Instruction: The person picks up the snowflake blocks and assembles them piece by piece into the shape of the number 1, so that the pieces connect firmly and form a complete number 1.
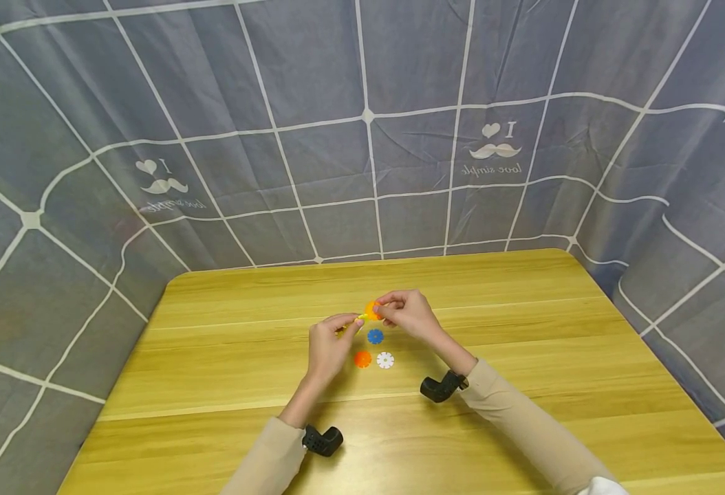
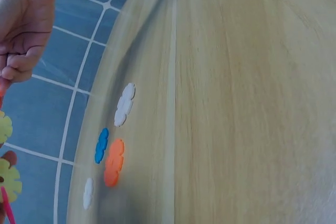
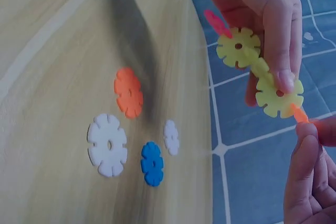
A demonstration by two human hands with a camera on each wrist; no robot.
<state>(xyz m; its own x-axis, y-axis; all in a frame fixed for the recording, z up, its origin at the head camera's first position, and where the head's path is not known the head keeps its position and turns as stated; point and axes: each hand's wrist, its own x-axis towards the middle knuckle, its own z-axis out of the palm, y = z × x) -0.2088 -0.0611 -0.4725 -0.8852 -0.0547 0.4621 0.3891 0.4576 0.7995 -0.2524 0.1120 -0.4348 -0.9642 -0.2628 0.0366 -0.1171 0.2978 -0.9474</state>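
My left hand point(image 1: 327, 349) grips a chain of yellow snowflake discs point(image 3: 279, 95), thumb pressed on one of them. A pink disc point(image 3: 216, 23) is slotted into the chain's far end. My right hand point(image 1: 413, 317) pinches an orange snowflake disc point(image 1: 372, 311) between thumb and fingertips. Its edge meets the notched rim of the nearest yellow disc in the right wrist view. Both hands are raised above the table, close together. Below them lie a blue disc point(image 1: 375, 336), another orange disc point(image 1: 363, 359) and a white disc point(image 1: 385, 360).
A second white disc point(image 3: 171, 137) lies beside the blue one. The wooden table point(image 1: 214, 371) has rounded back corners. A grey curtain with white lines point(image 1: 325, 165) hangs behind and at both sides. Black wrist cameras sit on both forearms.
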